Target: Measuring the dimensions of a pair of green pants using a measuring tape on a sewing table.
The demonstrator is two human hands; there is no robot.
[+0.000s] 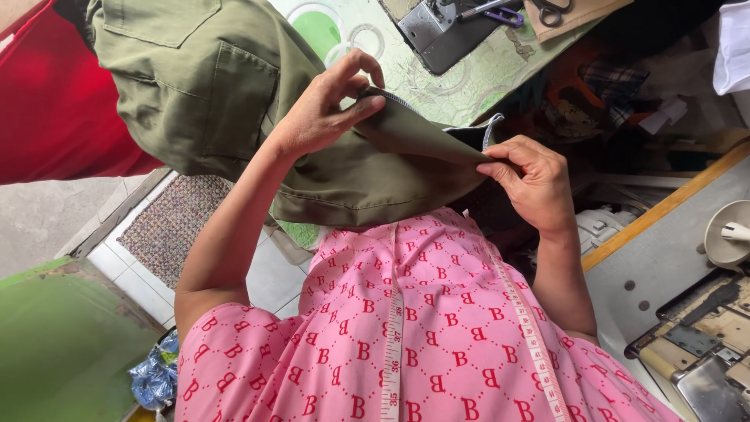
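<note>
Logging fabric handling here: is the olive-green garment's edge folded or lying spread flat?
Folded. The left hand and right hand pinch the olive-green garment at a taut creased edge, held up in the air, with the rest hanging loose.

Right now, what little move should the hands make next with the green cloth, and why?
Probably slide the left hand along the folded edge toward the right hand. Both pinch the olive garment, stretched taut between them, so smoothing the fold seems likeliest.

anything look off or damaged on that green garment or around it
Nothing stands out. The left hand and right hand pinch one edge of the olive garment taut; no tear or spill shows.
</note>
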